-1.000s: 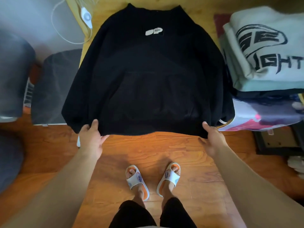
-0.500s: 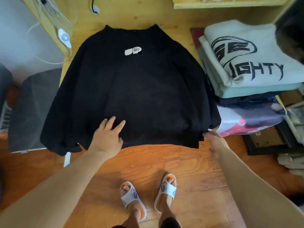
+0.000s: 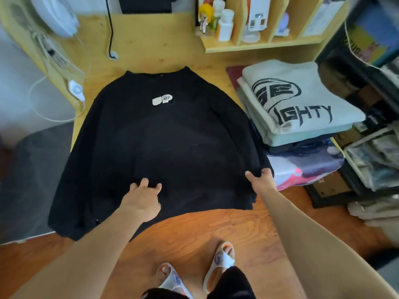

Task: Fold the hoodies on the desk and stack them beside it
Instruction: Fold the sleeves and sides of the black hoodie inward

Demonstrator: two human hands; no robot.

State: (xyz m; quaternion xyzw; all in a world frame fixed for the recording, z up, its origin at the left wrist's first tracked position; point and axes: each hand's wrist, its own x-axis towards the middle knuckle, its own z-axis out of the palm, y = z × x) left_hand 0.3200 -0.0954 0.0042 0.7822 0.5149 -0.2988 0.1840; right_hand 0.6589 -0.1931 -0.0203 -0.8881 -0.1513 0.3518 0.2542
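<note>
Black fleece, soft and floppy: the hoodie point(image 3: 164, 147) lies flat on the desk point(image 3: 164, 59), hem overhanging. Left hand point(image 3: 141, 201) presses it, fingers spread; right hand point(image 3: 262, 182) seemingly pinches the sleeve edge, a good hold.

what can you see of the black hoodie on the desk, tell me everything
The black hoodie lies spread flat on the wooden desk, unfolded, neck end away from the person. It looks like thick, soft knit, with a small white logo patch on it. Its near hem and left side hang over the desk edge. The left hand rests on the lower part; the right hand grips its right edge. That side lies close against a stack of folded clothes.
</note>
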